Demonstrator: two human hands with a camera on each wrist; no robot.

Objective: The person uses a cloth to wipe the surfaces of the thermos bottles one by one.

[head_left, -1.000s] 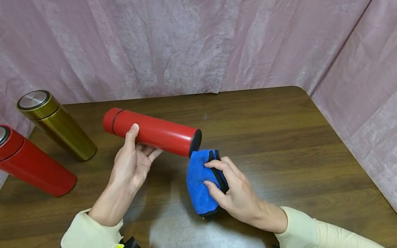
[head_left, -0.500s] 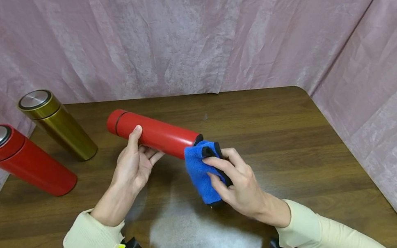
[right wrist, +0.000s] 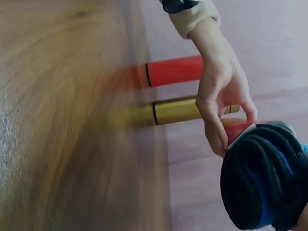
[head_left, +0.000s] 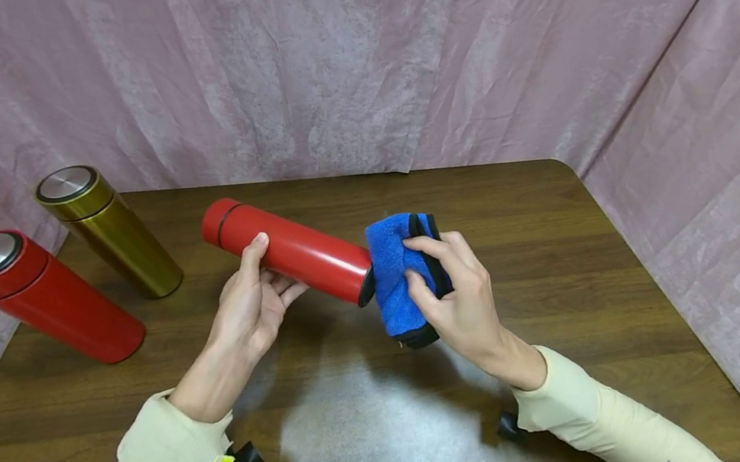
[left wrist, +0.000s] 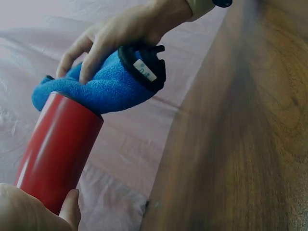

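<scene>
My left hand grips a red thermos round its middle, thumb on top, tilted above the table with its base toward the right. Between the thumb and fingers of my right hand is a folded blue cloth with black edging. The cloth lies against the black base of the thermos. In the left wrist view the cloth covers the thermos's end, and a small white label shows on its dark edge. From the right wrist, the folded cloth hides most of the held thermos.
A larger red thermos with a steel-topped lid stands at the left of the wooden table. Behind it, a gold thermos stands upright. Pink curtains hang along the back and right side.
My right hand has moved up and to the right with the cloth, from the lower rim across the base of the thermos. My left hand and the thermos have shifted slightly right.
</scene>
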